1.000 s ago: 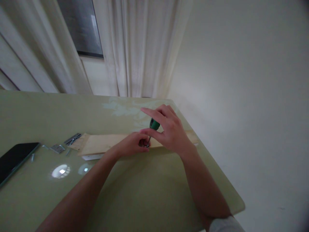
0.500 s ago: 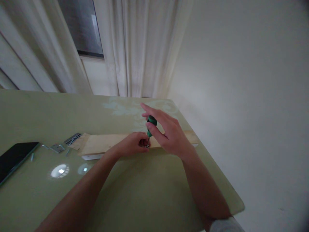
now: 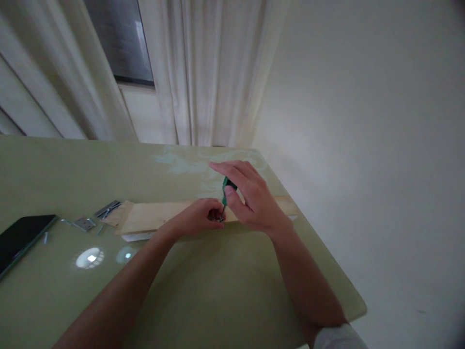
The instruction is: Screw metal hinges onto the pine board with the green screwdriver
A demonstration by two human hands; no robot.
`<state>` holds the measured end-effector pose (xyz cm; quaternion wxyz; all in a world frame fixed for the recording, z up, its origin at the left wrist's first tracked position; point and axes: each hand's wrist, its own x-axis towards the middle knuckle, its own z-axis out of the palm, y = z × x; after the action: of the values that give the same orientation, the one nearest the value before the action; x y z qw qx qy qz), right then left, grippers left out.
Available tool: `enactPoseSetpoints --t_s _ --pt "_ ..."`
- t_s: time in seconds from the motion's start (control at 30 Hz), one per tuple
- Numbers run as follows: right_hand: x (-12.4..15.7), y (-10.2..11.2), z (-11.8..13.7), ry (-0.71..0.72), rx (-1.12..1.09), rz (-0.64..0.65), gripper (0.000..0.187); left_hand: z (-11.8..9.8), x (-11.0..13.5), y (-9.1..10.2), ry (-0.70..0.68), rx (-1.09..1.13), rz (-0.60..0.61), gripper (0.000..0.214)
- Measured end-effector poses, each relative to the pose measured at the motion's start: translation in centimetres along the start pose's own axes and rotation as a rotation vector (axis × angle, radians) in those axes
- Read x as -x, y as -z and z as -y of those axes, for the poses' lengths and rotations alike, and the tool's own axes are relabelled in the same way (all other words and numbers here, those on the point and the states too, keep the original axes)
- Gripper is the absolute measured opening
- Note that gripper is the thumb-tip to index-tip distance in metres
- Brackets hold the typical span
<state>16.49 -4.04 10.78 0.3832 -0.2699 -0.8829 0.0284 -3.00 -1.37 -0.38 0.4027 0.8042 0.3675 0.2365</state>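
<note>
Over the board point(image 3: 148, 213), your right hand point(image 3: 256, 198) pinched the screwdriver point(image 3: 224, 195) — best kept straight — your left hand point(image 3: 198, 215) curled alongside, its pinch unclear.

The right grip point(image 3: 254, 196) hides part of the screwdriver point(image 3: 224, 196) handle. The left grip point(image 3: 199, 214) covers the middle of the wooden board point(image 3: 150, 214); the metal bit point(image 3: 221, 219) at its fingertips is too small to identify. The phone point(image 3: 23, 240) and counter point(image 3: 218, 291) run off the left, the sleeve point(image 3: 339, 338) off the near edge. The loose screws' point(image 3: 45, 238) threads are blurred.
</note>
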Motion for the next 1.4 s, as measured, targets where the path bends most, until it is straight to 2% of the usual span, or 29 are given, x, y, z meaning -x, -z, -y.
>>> enactPoseSetpoints --t_s 0.2,0.33,0.43,0.63,0.77,0.9,1.0,1.1,1.2,1.3,1.4 --pt "0.1 0.3 0.2 -0.084 0.001 -0.038 0.044 0.3 -0.1 0.0 0.016 0.012 0.04 0.013" --pt "0.1 0.4 0.2 -0.033 -0.02 0.002 0.043 0.4 -0.1 0.1 0.002 -0.002 0.038 0.013" --pt "0.1 0.3 0.1 -0.054 0.043 -0.013 0.038 0.2 -0.1 0.1 -0.006 0.017 0.031 0.017" --pt "0.1 0.2 -0.1 -0.108 0.152 -0.061 0.026 -1.5 -0.1 0.2 0.025 0.089 -0.148 0.023" --pt "0.0 0.3 0.1 -0.121 0.14 -0.037 0.028 -2.0 0.0 0.3 -0.014 0.09 -0.201 0.02" --pt "0.0 0.3 0.3 -0.13 0.119 -0.022 0.029 -2.0 0.2 0.6 -0.067 0.087 -0.158 0.02" --pt "0.2 0.3 0.2 -0.13 0.094 -0.005 0.027 -2.1 0.2 0.7 -0.045 0.119 -0.117 0.018" --pt "0.2 0.3 0.1 -0.133 0.081 0.008 0.028 -2.1 0.1 0.7 -0.003 0.133 -0.164 0.016" --pt "0.1 0.3 0.2 -0.146 0.079 0.015 0.032 -2.0 0.0 0.9 -0.038 0.092 -0.22 0.018" --pt "0.1 0.4 0.4 -0.155 0.081 0.009 0.034 -2.1 0.2 1.3 -0.072 0.108 -0.133 0.019" --pt "0.1 0.3 0.4 -0.153 0.072 0.006 0.032 -2.3 0.2 1.3 -0.013 0.181 -0.069 0.02"
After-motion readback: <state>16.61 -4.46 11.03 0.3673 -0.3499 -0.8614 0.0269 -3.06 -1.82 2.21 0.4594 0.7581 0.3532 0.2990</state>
